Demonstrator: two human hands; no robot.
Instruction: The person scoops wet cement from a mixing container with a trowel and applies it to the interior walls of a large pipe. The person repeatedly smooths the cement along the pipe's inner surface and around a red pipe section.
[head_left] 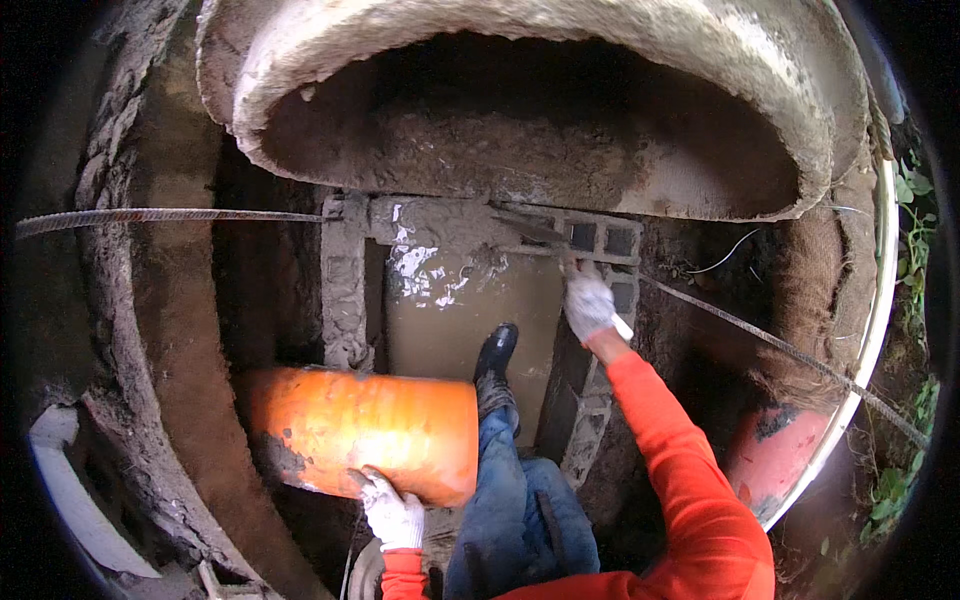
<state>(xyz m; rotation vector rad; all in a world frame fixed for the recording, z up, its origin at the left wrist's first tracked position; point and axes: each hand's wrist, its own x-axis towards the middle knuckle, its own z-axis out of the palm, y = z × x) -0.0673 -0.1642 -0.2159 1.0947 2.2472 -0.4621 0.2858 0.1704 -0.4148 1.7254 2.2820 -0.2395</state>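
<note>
In my gloved right hand (590, 302) is a trowel (532, 230), its pale handle end showing below my fist. Its blade points left over wet grey mortar along the top of the concrete block wall (565, 222). An orange cylinder (365, 430), which looks like a bucket, lies on its side at the lower left, smeared with mortar. My gloved left hand (392, 512) grips it from its near side, fingers against the lower edge; its mouth is hidden. Between the block walls is murky grey water (455, 325), with shiny wet patches near the far wall.
A large rough concrete pipe end (540, 190) overhangs the far side. Rebar rods (180, 215) cross at left and right. My black boot (496, 352) stands between the walls. A red bucket (775, 455), a white pipe (880, 270) and plants (908, 230) line the right.
</note>
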